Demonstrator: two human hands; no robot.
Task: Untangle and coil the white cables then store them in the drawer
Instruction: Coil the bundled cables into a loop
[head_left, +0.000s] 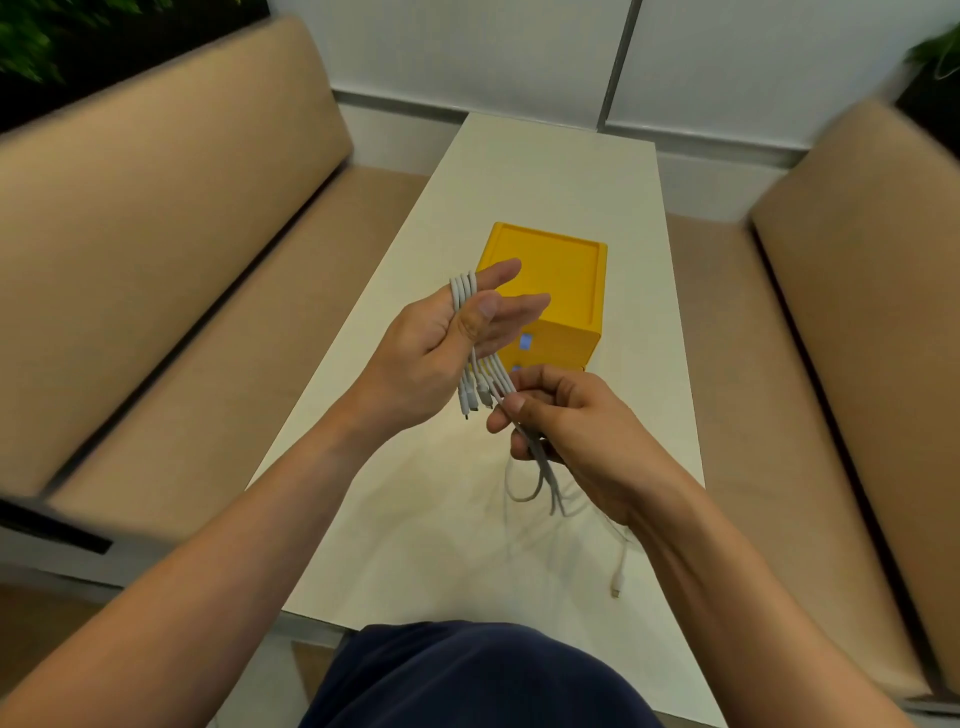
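Note:
White cables (464, 292) are looped several times around the fingers of my left hand (447, 338), with my thumb pressed on the loops. Several connector ends (475, 397) hang below that palm. My right hand (563, 421) pinches the strands just below and right of the left hand. Loose cable (540, 480) droops from my right hand toward the table, and one plug end (616, 586) lies on the tabletop near the front right. A yellow drawer box (558, 280) stands on the table just behind both hands, its drawers shut as far as I can see.
The narrow white table (545, 171) runs away from me between two tan cushioned benches, one on the left (171, 218) and one on the right (857, 270). A white wall stands at the far end. My dark-clothed lap (467, 675) is at the near edge.

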